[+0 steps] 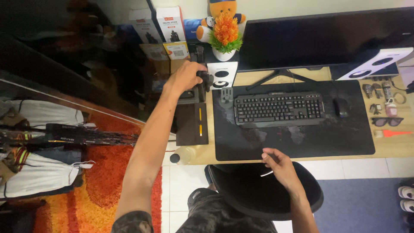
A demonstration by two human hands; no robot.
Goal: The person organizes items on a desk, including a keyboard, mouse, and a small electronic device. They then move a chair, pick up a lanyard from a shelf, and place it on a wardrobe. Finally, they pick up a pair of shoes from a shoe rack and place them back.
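Note:
My left hand [186,76] reaches to the far left of the wooden desk [399,146] and grips a black handle-shaped object [202,82] standing by the left white speaker [222,75]. My right hand [278,166] hovers over the black chair seat [263,190] at the desk's front edge, fingers loosely curled around a thin white strip-like thing; what it is I cannot make out. A black keyboard [279,108] and black mouse [341,107] lie on the large dark desk mat [297,138].
A black monitor [327,39] stands at the back, with a potted orange plant [225,36], boxes [170,23] and a plush toy behind. Sunglasses [387,121] and small items lie at right. A dark tray with pencils [192,125], a bottle [183,156], an orange rug [108,181].

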